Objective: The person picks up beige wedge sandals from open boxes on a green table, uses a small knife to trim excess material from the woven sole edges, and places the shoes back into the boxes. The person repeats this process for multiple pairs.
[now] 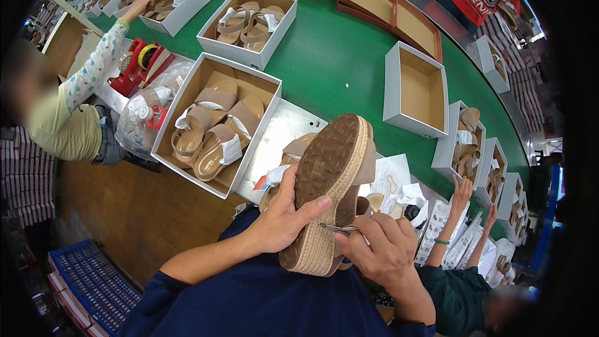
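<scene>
My left hand (277, 219) grips an espadrille wedge sandal (324, 171) tilted in front of me. Its brown patterned sole faces up, and a woven rope band runs round the side. My right hand (382, 248) is closed on a small pointed metal tool (339, 228), whose tip touches the sandal's side near the middle of the sole. Fingers hide most of the tool, so its exact kind does not show. Behind the held sandal, another tan sandal (297, 148) lies partly hidden on the metal-topped surface (282, 126).
Left of my hands stands an open shoebox (269, 105) of tan sandals; another box (248, 55) sits beyond on the green table (331, 43). An empty box (390, 97) and brown lids (417, 25) lie right. A co-worker's hands (460, 196) reach a box at right; another person's arm (100, 65) reaches at left.
</scene>
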The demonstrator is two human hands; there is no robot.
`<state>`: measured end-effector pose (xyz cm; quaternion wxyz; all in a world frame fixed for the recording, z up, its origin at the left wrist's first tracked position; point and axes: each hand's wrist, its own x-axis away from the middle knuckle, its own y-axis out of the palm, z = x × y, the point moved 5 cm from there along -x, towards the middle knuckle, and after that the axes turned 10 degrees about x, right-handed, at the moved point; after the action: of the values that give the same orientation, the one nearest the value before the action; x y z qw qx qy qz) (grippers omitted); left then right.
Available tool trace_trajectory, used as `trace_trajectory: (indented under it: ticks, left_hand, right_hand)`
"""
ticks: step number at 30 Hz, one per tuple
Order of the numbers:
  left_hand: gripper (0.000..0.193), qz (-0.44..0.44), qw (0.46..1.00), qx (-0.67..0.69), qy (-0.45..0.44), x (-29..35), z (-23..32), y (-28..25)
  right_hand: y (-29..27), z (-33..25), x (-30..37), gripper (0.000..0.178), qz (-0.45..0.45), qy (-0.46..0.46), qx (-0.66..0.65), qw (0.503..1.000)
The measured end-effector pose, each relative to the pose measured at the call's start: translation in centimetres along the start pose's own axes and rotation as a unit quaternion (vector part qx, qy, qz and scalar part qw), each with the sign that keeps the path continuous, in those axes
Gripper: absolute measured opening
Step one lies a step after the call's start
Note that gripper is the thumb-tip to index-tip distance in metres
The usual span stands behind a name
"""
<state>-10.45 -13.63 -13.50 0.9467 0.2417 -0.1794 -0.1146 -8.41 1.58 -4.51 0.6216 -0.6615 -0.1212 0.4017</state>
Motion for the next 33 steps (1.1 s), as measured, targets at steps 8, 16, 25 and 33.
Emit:
trace_trajectory:
  ticks: [8,16,25,33]
  left_hand:
    - [0.072,-0.016,0.997,-0.08,0.007,-0.5,0.6,0.3]
    - [0.074,0.009,0.999,0.012,-0.037,-1.1,-0.1,-0.9]
    - [0.077,0.014,0.996,0.049,-0.077,-1.7,0.2,-1.3]
    - [0.077,-0.004,0.989,0.045,-0.14,-3.0,-0.1,-1.3]
  right_hand:
    - [0.3,0.8,0.1,0.028,-0.01,0.061,-0.074,0.995]
    - [4.8,8.7,5.3,0.021,0.093,0.424,-0.15,0.888]
    - [19.6,9.3,23.6,0.024,-0.054,0.489,0.061,0.869]
    - [19.3,4.2,28.7,0.042,-0.161,0.538,-0.089,0.822]
